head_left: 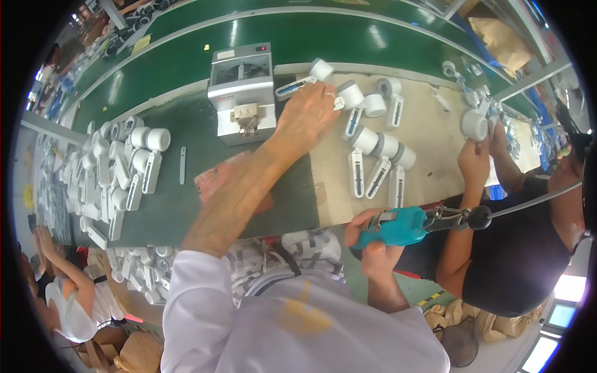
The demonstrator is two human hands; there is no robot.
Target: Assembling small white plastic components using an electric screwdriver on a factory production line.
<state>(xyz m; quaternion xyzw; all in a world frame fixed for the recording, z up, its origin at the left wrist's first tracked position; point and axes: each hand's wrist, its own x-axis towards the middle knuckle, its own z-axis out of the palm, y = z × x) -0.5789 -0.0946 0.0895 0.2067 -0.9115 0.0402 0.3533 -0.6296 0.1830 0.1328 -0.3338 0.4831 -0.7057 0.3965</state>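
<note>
Head view: I see my left hand [306, 115] stretched out over the beige tabletop [435, 133], fingers curled down on a white round plastic part with a flat blue-striped handle [347, 98], which lies at the far edge of the tabletop just beside the hand. More of the same white parts [380, 158] lie in a loose row to the right of it. My right hand [373, 245] is clenched around a teal powered screwdriver [404, 225], held low near my body. A small grey box-shaped machine [242, 93] stands left of my left hand on a dark green mat [205, 205]. A co-worker's hand [476, 158] holds another white part at the right.
</note>
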